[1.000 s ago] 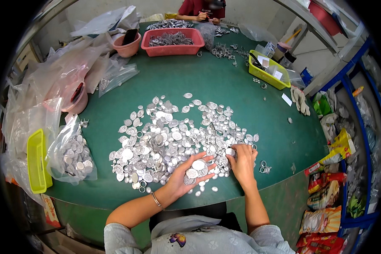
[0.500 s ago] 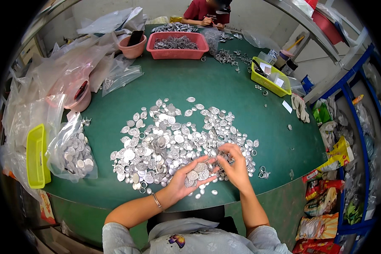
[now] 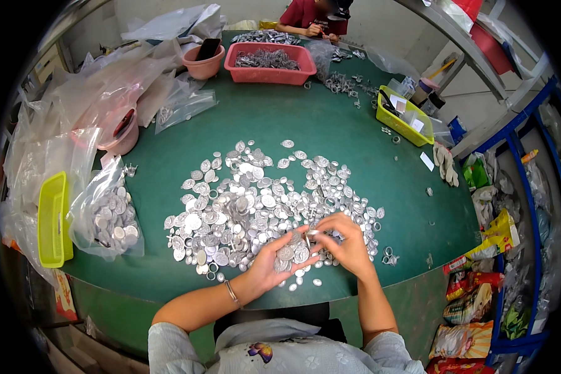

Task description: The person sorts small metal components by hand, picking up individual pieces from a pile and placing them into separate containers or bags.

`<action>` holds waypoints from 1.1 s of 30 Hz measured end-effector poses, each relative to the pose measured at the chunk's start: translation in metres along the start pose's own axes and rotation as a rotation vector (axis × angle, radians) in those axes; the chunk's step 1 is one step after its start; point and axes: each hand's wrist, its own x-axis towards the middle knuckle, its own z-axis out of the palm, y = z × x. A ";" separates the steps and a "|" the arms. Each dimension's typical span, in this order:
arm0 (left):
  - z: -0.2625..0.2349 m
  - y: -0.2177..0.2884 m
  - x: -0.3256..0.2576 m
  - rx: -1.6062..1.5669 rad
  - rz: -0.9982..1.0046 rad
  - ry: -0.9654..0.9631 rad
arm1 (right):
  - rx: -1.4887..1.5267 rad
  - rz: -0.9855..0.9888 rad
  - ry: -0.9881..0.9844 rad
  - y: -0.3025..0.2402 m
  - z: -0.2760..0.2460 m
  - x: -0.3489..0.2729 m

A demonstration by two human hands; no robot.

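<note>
My left hand (image 3: 267,268) is palm up and cupped around several silver oval medallions (image 3: 291,253) near the front of the table. Above its fingertips, my right hand (image 3: 348,244) pinches one silver medallion (image 3: 312,234) between thumb and fingers, seen nearly edge-on. Behind both hands spreads a wide heap of loose silver medallions (image 3: 230,215) in mixed sizes, with a few rings among them. A clear plastic bag (image 3: 100,234) of similar silver discs lies left of the heap.
On the green table (image 3: 249,118) stand a pink tray (image 3: 271,73) of metal pieces, two pink bowls (image 3: 202,67) and two yellow-green baskets (image 3: 56,218). Plastic bags (image 3: 62,106) crowd the left. A person (image 3: 315,22) works opposite. Gloves (image 3: 445,163) lie at the right edge, beside a blue shelf (image 3: 517,181).
My right hand has moved slightly left and closer to the left palm, with a silver medallion now visible in its pinch. The whole view has shifted slightly.
</note>
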 end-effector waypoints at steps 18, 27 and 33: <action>0.009 0.003 -0.004 0.080 0.024 -0.013 | -0.008 0.177 0.164 0.015 0.003 0.003; -0.007 0.005 0.003 -0.079 0.017 -0.120 | -0.357 -0.370 -0.003 -0.024 0.014 -0.006; -0.003 0.010 0.001 -0.068 0.063 -0.124 | -0.213 -0.234 0.324 0.013 0.021 -0.026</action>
